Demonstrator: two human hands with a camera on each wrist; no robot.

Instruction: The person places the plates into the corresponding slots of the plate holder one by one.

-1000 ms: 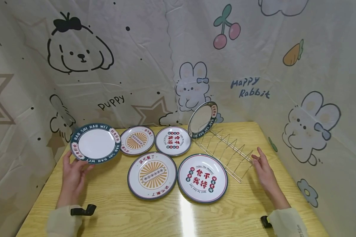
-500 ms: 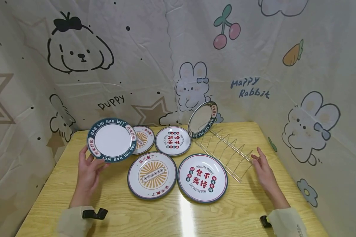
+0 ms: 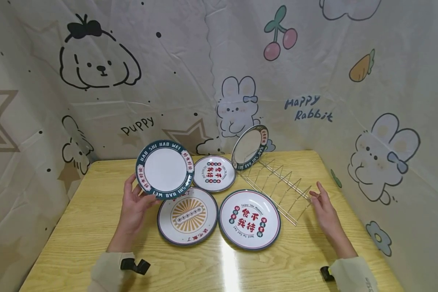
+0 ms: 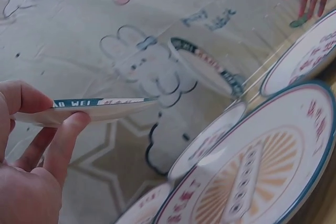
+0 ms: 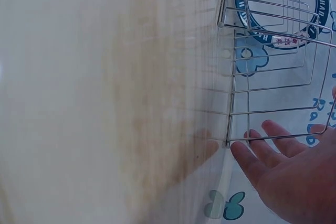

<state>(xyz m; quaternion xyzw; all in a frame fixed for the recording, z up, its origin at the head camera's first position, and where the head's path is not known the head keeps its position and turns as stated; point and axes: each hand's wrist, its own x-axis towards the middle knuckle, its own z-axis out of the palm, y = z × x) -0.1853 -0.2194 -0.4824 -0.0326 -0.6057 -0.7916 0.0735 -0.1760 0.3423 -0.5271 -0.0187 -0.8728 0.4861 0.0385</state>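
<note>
My left hand point(image 3: 133, 215) pinches a white plate point(image 3: 164, 169) with a dark teal lettered rim at its near left edge, thumb on one face and fingers on the other. The plate is tilted and overlaps the back of a sunburst plate point(image 3: 187, 219) in the head view. A wire plate rack point(image 3: 277, 184) stands at the right, holding a matching teal-rimmed plate point(image 3: 249, 148) leaning in its far end. Beside the rack's near right end is my right hand point(image 3: 326, 213), fingers extended; in the right wrist view its fingertips point(image 5: 241, 153) are right at the end wire.
A plate with red characters point(image 3: 250, 220) lies in front of the rack, and a smaller one like it point(image 3: 214, 174) sits behind. A small sunburst plate point(image 4: 144, 207) shows in the left wrist view. Patterned cloth point(image 3: 182, 81) encloses the wooden table point(image 3: 76, 243).
My left hand has carried the teal-rimmed plate to the right, tilting it up more, so it now covers the small sunburst plate in the head view. The right hand has stayed by the rack.
</note>
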